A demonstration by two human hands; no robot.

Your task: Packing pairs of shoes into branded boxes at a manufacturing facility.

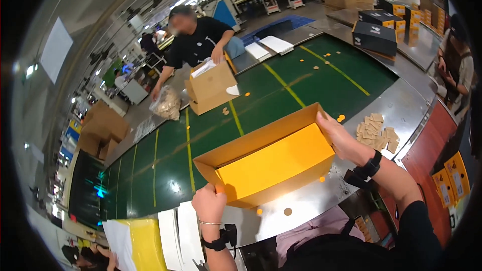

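Observation:
Between my hands is a long brown cardboard box (261, 189), tilted, with a flat yellow panel (278, 163) showing within its raised walls. My left hand (208, 203) grips its near left corner, fingers curled and partly hidden. At the opposite end, my right hand (337, 135) holds the right wall, thumb at the top edge and the other fingers out of sight behind. The box is over the near edge of the green conveyor belt (170, 170) and the metal ledge (296, 231). Whether it rests on anything I cannot tell.
Small brown packets (376, 131) lie on the metal at right. White sheets (178, 236) and a yellow stack (145, 243) sit at lower left. Across the belt, a co-worker (201, 35) handles another carton (211, 88) beside a plastic bag (166, 104). Black boxes (374, 38) stand far right.

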